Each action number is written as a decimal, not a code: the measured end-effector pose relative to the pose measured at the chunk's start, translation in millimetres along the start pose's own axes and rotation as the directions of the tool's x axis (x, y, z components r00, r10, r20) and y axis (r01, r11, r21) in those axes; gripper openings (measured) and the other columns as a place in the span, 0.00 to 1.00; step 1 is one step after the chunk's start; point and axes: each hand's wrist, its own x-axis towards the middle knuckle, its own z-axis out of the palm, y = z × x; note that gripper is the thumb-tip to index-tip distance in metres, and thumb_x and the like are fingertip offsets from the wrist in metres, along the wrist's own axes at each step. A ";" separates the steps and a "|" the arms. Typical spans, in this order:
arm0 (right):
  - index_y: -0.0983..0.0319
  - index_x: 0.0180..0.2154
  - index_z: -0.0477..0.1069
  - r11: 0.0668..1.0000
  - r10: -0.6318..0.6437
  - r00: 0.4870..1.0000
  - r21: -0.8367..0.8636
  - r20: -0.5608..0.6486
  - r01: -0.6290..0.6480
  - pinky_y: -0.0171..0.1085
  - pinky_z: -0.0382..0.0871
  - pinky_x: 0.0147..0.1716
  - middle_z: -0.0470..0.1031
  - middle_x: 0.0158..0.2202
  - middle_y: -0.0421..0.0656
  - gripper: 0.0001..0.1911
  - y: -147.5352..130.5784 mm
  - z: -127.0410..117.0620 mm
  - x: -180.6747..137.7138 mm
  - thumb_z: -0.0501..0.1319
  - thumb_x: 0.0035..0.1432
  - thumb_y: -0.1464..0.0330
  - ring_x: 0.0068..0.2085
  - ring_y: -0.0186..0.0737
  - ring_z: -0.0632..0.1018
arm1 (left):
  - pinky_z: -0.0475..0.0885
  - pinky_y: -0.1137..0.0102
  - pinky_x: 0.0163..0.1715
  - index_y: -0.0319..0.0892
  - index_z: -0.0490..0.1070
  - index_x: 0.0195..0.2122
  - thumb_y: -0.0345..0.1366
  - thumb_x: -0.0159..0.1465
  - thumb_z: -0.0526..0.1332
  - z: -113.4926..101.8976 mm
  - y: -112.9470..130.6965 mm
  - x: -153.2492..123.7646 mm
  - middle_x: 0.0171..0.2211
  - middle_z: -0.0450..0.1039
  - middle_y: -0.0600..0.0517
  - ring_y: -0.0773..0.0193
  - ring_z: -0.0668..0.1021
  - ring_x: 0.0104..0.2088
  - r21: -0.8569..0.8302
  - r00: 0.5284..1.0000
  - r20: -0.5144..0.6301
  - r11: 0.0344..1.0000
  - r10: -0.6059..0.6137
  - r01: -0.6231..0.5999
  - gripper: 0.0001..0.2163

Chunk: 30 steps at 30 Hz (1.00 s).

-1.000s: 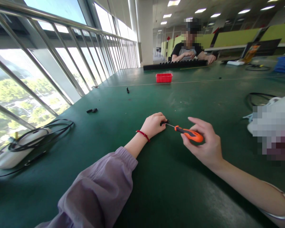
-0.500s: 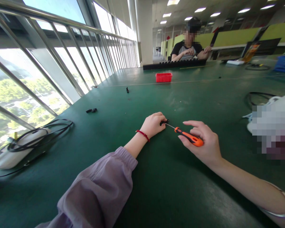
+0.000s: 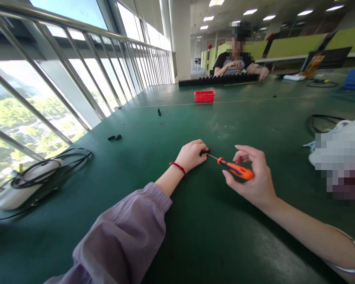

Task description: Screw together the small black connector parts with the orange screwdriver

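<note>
Near the middle of the green table, my left hand (image 3: pixel 191 154) is closed around a small black part (image 3: pixel 205 152), most of which the fingers hide. The thin metal shaft of an orange and black screwdriver (image 3: pixel 236 168) reaches to that part, so the tip meets it or lies right beside it. My right hand (image 3: pixel 256 173) holds the screwdriver loosely, with the handle's rear end against the palm. Thumb and forefinger are spread apart around the handle.
A red bin (image 3: pixel 204 96) stands farther back. Small black pieces (image 3: pixel 114 137) and another black piece (image 3: pixel 159 112) lie to the left. A cable (image 3: pixel 50 169) rests over a white object at the left edge. Across the table, a person (image 3: pixel 235 59) sits behind a long black strip (image 3: pixel 219 80).
My right thumb and fingers have spread wider from the screwdriver handle. My left hand and the black part stay put. The person opposite has moved one hand down to the strip's end.
</note>
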 end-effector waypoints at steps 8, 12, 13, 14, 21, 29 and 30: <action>0.59 0.49 0.62 0.999 0.029 1.000 0.014 0.003 -0.030 0.42 0.68 0.35 0.72 0.30 0.40 0.23 0.4 -0.1 1.1 0.62 0.51 0.67 0.31 0.39 0.74 | 0.72 0.72 0.34 0.39 0.75 0.34 0.28 0.55 0.57 0.0 -0.2 0.1 0.37 0.74 0.50 0.65 0.76 0.35 0.001 1.000 -0.006 1.000 0.008 -0.008 0.09; 0.58 0.42 0.65 0.998 0.061 0.997 -0.037 0.046 -0.060 0.40 0.66 0.32 0.68 0.19 0.35 0.15 0.3 0.7 -1.0 0.62 0.53 0.62 0.24 0.37 0.71 | 0.71 0.72 0.34 0.39 0.75 0.34 0.28 0.55 0.57 0.7 -0.9 0.4 0.37 0.75 0.50 0.64 0.76 0.35 -0.013 1.000 -0.008 1.000 0.012 -0.012 0.09; 0.58 0.40 0.64 0.996 0.090 0.995 -0.029 0.038 -0.089 0.40 0.66 0.32 0.68 0.18 0.34 0.13 -0.1 0.8 -0.7 0.62 0.53 0.62 0.24 0.37 0.71 | 0.71 0.72 0.34 0.39 0.75 0.34 0.28 0.55 0.58 0.9 -1.1 0.6 0.37 0.75 0.50 0.64 0.76 0.35 -0.018 1.000 -0.011 1.000 0.008 -0.009 0.09; 0.58 0.38 0.63 0.992 0.127 0.992 -0.012 0.025 -0.127 0.40 0.66 0.32 0.69 0.19 0.35 0.12 -0.7 0.7 0.8 0.61 0.53 0.63 0.24 0.37 0.71 | 0.71 0.72 0.34 0.40 0.76 0.34 0.28 0.55 0.58 1.1 -1.5 0.8 0.37 0.75 0.51 0.64 0.76 0.35 -0.025 1.000 -0.015 1.000 0.002 -0.002 0.09; 0.57 0.24 0.59 0.962 0.248 0.964 -0.138 0.094 -0.234 0.36 0.59 0.23 0.67 0.19 0.37 0.17 -7.2 -0.2 65.2 0.63 0.49 0.55 0.21 0.37 0.69 | 0.72 0.71 0.36 0.40 0.77 0.34 0.29 0.53 0.60 5.1 -8.9 2.8 0.33 0.75 0.51 0.65 0.76 0.32 -0.138 0.994 -0.056 0.987 -0.090 0.082 0.09; 0.58 0.31 0.67 0.921 0.237 0.939 -0.366 0.249 -0.135 0.35 0.55 0.24 0.72 0.26 0.41 0.08 -8.5 27.9 143.1 0.61 0.49 0.62 0.27 0.39 0.69 | 0.72 0.74 0.33 0.39 0.78 0.32 0.29 0.52 0.62 14.7 -23.8 5.2 0.31 0.74 0.51 0.68 0.74 0.29 -0.358 0.991 -0.050 0.929 -0.121 0.096 0.07; 0.58 0.35 0.67 0.922 0.239 0.936 -0.363 0.257 -0.136 0.35 0.55 0.24 0.72 0.27 0.41 0.10 -9.3 30.3 144.8 0.61 0.48 0.64 0.27 0.38 0.69 | 0.72 0.74 0.32 0.39 0.78 0.32 0.29 0.52 0.62 15.4 -24.7 5.6 0.31 0.74 0.51 0.68 0.74 0.29 -0.372 0.991 -0.046 0.923 -0.123 0.097 0.07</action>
